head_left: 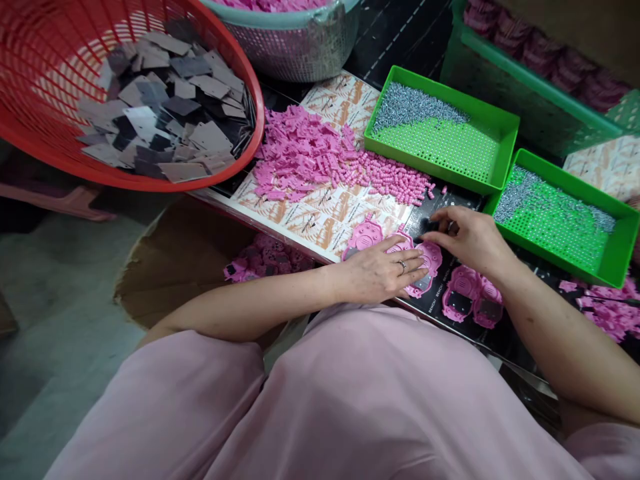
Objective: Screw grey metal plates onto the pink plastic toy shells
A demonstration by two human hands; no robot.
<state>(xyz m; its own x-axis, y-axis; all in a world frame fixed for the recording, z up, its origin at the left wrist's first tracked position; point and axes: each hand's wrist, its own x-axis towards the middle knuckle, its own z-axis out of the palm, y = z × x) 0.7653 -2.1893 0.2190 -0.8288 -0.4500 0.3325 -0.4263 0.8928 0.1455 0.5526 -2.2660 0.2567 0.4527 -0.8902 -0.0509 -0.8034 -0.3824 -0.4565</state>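
Note:
My left hand (375,272), with a ring on one finger, lies flat with fingers stretched over a row of pink plastic casings. It partly covers the left casing (366,235) and the right casing (431,259). Just beyond its fingertips my right hand (470,240) is bent into a pinch, thumb and forefinger close together by the upper edge of the right casing. Whatever sits between those fingertips is too small to make out. Two more pink casings with dark plates (473,297) lie below my right wrist.
A heap of pink plastic parts (305,153) and small pink cylinders (400,179) lies ahead. Green trays (493,177) hold small metal pieces, apparently screws. A red basket (253,133) of grey plates stands left, a pale basket (300,47) and a green crate (525,87) behind.

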